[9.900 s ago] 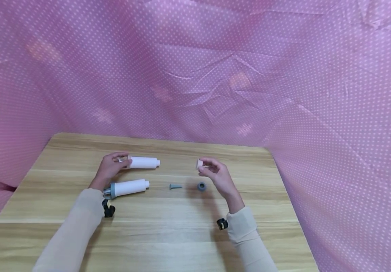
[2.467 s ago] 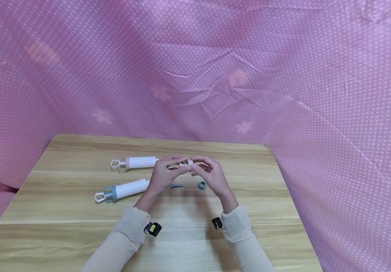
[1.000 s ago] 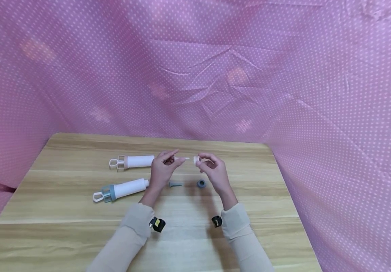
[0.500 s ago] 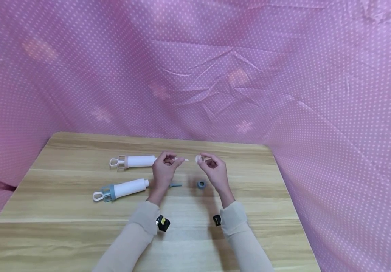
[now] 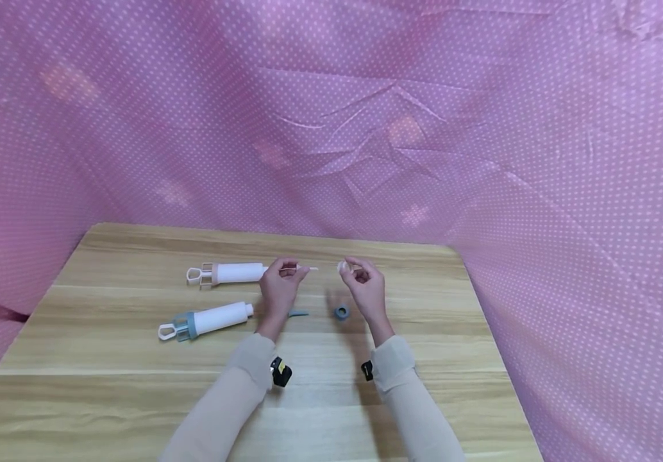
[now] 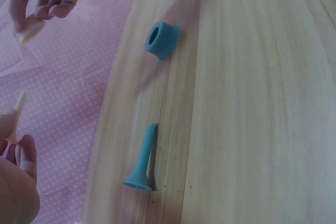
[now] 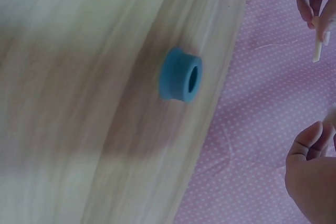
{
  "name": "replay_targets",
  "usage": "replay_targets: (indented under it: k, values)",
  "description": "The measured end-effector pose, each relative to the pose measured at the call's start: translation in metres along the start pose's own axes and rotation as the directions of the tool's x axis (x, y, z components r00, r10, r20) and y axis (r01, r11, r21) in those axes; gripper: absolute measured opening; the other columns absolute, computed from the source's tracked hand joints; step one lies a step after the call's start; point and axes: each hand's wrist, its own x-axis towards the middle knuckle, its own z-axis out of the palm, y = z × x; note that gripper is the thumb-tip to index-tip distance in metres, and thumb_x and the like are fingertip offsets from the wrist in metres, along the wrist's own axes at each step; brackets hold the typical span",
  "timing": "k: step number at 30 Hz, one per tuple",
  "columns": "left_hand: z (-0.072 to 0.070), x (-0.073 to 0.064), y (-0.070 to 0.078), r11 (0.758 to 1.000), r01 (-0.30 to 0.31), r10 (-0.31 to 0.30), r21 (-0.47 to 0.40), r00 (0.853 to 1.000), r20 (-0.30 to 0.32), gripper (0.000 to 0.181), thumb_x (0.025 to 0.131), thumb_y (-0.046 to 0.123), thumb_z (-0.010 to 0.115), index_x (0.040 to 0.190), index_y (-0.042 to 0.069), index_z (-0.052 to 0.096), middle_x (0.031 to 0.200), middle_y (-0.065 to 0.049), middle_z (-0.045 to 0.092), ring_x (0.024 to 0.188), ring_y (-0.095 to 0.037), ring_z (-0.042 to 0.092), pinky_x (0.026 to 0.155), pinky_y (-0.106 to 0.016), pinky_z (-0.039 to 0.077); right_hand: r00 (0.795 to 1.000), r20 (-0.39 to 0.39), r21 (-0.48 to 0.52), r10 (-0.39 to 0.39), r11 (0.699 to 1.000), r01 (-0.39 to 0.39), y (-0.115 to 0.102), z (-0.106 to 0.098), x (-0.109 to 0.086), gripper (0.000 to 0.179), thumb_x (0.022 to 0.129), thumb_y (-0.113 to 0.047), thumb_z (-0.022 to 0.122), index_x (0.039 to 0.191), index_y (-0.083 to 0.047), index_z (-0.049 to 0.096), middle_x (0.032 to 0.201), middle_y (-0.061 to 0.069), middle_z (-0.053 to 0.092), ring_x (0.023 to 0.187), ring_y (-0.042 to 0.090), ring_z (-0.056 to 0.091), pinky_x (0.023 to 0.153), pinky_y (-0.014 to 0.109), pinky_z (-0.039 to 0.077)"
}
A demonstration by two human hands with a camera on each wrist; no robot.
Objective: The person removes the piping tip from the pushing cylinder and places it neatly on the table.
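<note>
My left hand (image 5: 277, 295) pinches a slim cream nozzle (image 6: 20, 102), its narrow tip pointing toward the right hand. Between thumb and fingers, my right hand (image 5: 369, 295) holds a short pale ring-shaped cap (image 6: 30, 31); the fingers cover part of it. A gap separates the two pieces, both raised above the table. On the wood below lie a blue-green flared nozzle (image 6: 143, 162), partly behind the left hand in the head view, and a blue-green ring cap (image 7: 173, 77) with its hole showing.
Left of the hands, two white syringe-like tubes with loop handles lie on the wooden table (image 5: 320, 417): one with a pale pink collar (image 5: 239, 273), one with a blue-green collar (image 5: 216, 319). Pink dotted cloth (image 5: 331, 128) hangs behind and at both sides.
Earlier the left hand was at the pink-collared tube, then the hands met with the pale pieces together. Since then they have parted, and the right hand has turned the cap slightly.
</note>
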Motion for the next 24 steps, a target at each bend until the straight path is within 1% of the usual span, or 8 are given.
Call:
replay_targets:
  k: [5, 10, 13, 15, 17, 20, 22, 24]
  values:
    - [0.004, 0.006, -0.004, 1.000, 0.016, -0.016, 0.016, 1.000, -0.011, 0.025, 0.082, 0.002, 0.082, 0.103, -0.007, 0.073, 0.099, -0.019, 0.073, 0.088, -0.031, 0.071, 0.073, -0.020, 0.056, 1.000, -0.023, -0.029, 0.021, 0.999, -0.021, 0.019, 0.000, 0.006, 0.034, 0.091, -0.014, 0.077, 0.118, 0.006, 0.069, 0.097, 0.014, 0.062, 0.073, 0.012, 0.055, 0.059, 0.017, 0.044]
    - [0.007, 0.012, -0.006, 0.996, 0.080, -0.079, 0.040, 0.997, -0.014, 0.023, 0.084, 0.005, 0.081, 0.105, -0.003, 0.073, 0.103, -0.017, 0.073, 0.092, -0.028, 0.070, 0.078, -0.030, 0.058, 0.998, -0.036, -0.037, 0.056, 0.998, -0.057, 0.026, -0.001, 0.009, 0.034, 0.089, -0.016, 0.079, 0.117, 0.002, 0.070, 0.082, 0.005, 0.061, 0.069, 0.011, 0.054, 0.055, 0.019, 0.043]
    - [0.008, 0.014, -0.009, 0.992, 0.117, -0.117, 0.054, 0.993, -0.005, 0.022, 0.086, 0.006, 0.080, 0.106, -0.001, 0.073, 0.105, -0.016, 0.072, 0.095, -0.028, 0.070, 0.081, -0.036, 0.058, 0.995, -0.041, -0.028, 0.087, 0.996, -0.088, 0.033, 0.002, 0.010, 0.033, 0.089, -0.012, 0.079, 0.116, 0.003, 0.069, 0.086, 0.006, 0.061, 0.068, 0.009, 0.053, 0.055, 0.018, 0.043]
    - [0.010, 0.015, -0.011, 0.988, 0.139, -0.140, 0.072, 0.990, 0.002, 0.022, 0.087, 0.008, 0.079, 0.107, 0.001, 0.074, 0.106, -0.014, 0.072, 0.096, -0.027, 0.069, 0.082, -0.037, 0.058, 0.994, -0.040, -0.017, 0.098, 0.995, -0.098, 0.037, 0.003, 0.010, 0.033, 0.088, -0.008, 0.078, 0.116, 0.005, 0.068, 0.092, 0.013, 0.064, 0.069, 0.008, 0.053, 0.055, 0.017, 0.043]
    - [0.011, 0.017, -0.014, 0.985, 0.152, -0.152, 0.086, 0.988, 0.003, 0.022, 0.087, 0.009, 0.079, 0.107, 0.003, 0.074, 0.106, -0.013, 0.072, 0.096, -0.026, 0.069, 0.082, -0.038, 0.057, 0.993, -0.024, -0.005, 0.114, 0.993, -0.114, 0.032, 0.004, 0.008, 0.033, 0.087, -0.003, 0.077, 0.116, 0.009, 0.067, 0.102, 0.021, 0.064, 0.071, 0.010, 0.053, 0.056, 0.016, 0.044]
    - [0.013, 0.019, -0.018, 0.981, 0.166, -0.167, 0.102, 0.986, 0.007, 0.024, 0.088, 0.011, 0.079, 0.109, 0.003, 0.073, 0.106, -0.011, 0.073, 0.096, -0.025, 0.069, 0.082, -0.038, 0.057, 0.991, -0.021, -0.008, 0.134, 0.991, -0.134, 0.035, 0.007, 0.009, 0.033, 0.087, -0.002, 0.077, 0.116, 0.009, 0.067, 0.110, 0.022, 0.064, 0.074, 0.011, 0.054, 0.058, 0.016, 0.045]
    - [0.013, 0.021, -0.021, 0.980, 0.167, -0.169, 0.105, 0.986, 0.010, 0.026, 0.088, 0.012, 0.079, 0.111, 0.001, 0.073, 0.106, -0.012, 0.073, 0.096, -0.026, 0.069, 0.081, -0.039, 0.057, 0.988, -0.024, -0.026, 0.154, 0.988, -0.155, 0.036, 0.009, 0.010, 0.033, 0.087, -0.003, 0.077, 0.117, 0.006, 0.067, 0.110, 0.019, 0.064, 0.075, 0.012, 0.054, 0.058, 0.017, 0.046]
    - [0.013, 0.021, -0.024, 0.979, 0.169, -0.171, 0.115, 0.985, 0.013, 0.028, 0.088, 0.013, 0.079, 0.113, 0.000, 0.072, 0.106, -0.012, 0.073, 0.095, -0.026, 0.069, 0.080, -0.040, 0.056, 0.986, -0.041, -0.052, 0.163, 0.985, -0.165, 0.047, 0.011, 0.014, 0.032, 0.087, -0.007, 0.078, 0.116, 0.002, 0.069, 0.109, 0.012, 0.064, 0.075, 0.010, 0.053, 0.058, 0.016, 0.045]
